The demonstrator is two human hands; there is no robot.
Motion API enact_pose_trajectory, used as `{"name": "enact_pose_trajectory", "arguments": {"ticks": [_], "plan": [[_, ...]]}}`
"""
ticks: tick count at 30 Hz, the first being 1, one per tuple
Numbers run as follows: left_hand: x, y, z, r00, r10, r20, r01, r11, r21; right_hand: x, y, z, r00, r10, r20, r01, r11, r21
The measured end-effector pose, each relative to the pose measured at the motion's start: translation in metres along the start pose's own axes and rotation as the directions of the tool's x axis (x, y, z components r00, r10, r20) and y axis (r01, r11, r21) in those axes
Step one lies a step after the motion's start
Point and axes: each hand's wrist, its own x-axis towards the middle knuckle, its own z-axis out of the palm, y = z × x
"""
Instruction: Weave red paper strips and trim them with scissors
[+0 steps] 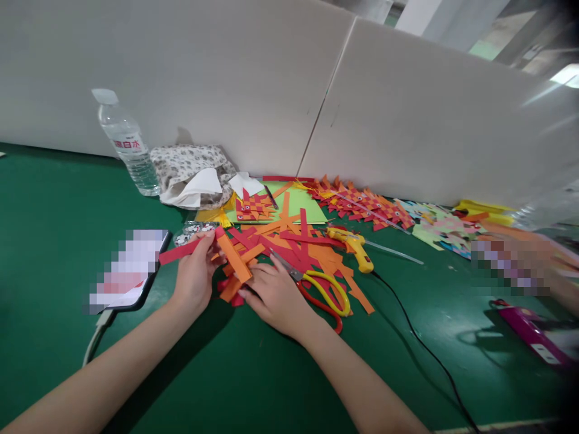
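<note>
Between my hands is a loosely woven piece of red and orange paper strips [233, 258]. My left hand [194, 274] pinches its upper left side, where a red paper strip [174, 252] sticks out to the left. On the other side, my right hand [275, 298] has its thumb and fingers closed at the lower ends of the orange strips. Just behind the right hand lie scissors [332, 289] with one yellow and one red handle. A pile of loose red and orange strips [316, 250] spreads behind both hands. The left fingertips are partly hidden by paper.
A phone [131, 271] with a cable lies left. Farther back stand a water bottle [129, 141] and a patterned pouch [194, 172]. A yellow glue gun [357, 247], its black cord and finished woven paper fish [362, 205] lie right. A co-worker's hand [520, 244] and a purple device [529, 331] are far right.
</note>
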Motion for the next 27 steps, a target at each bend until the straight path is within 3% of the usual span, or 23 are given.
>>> {"name": "enact_pose_trajectory", "arguments": {"ticks": [3, 9, 14, 16, 19, 21, 22, 25, 27], "plan": [[0.001, -0.001, 0.0, 1.0, -0.004, -0.023, 0.004, 1.0, -0.01, -0.001, 0.003, -0.005, 0.998, -0.017, -0.059, 0.016, 0.999, -0.03], [0.001, -0.004, -0.002, 0.999, -0.016, -0.033, 0.016, 1.0, -0.013, -0.003, 0.01, 0.001, 0.994, -0.104, -0.024, 0.103, 0.994, -0.045], [0.0, -0.004, -0.003, 0.999, -0.037, -0.021, 0.038, 0.999, 0.011, -0.003, 0.011, 0.0, 0.971, -0.172, -0.165, 0.166, 0.985, -0.051], [0.0, -0.004, -0.003, 0.998, -0.063, -0.008, 0.063, 0.998, 0.019, -0.004, 0.011, -0.002, 0.96, -0.102, -0.261, 0.116, 0.993, 0.037], [-0.002, -0.005, -0.002, 0.995, -0.098, 0.016, 0.098, 0.995, 0.021, -0.004, 0.013, -0.005, 0.91, 0.175, -0.375, -0.053, 0.948, 0.314], [-0.004, -0.006, -0.001, 0.991, -0.121, 0.049, 0.119, 0.992, 0.045, -0.003, 0.016, -0.008, 0.825, 0.434, -0.361, -0.164, 0.796, 0.583], [-0.005, -0.006, 0.0, 0.988, -0.138, 0.072, 0.133, 0.989, 0.069, -0.003, 0.018, -0.01, 0.765, 0.561, -0.315, -0.19, 0.665, 0.722], [-0.011, -0.008, 0.002, 0.962, -0.22, 0.161, 0.193, 0.966, 0.17, 0.0, 0.027, -0.014, 0.554, 0.818, -0.153, -0.075, 0.232, 0.97], [-0.014, -0.009, 0.003, 0.924, -0.306, 0.227, 0.248, 0.936, 0.251, 0.001, 0.033, -0.016, 0.493, 0.868, -0.055, 0.012, 0.057, 0.998]]}}
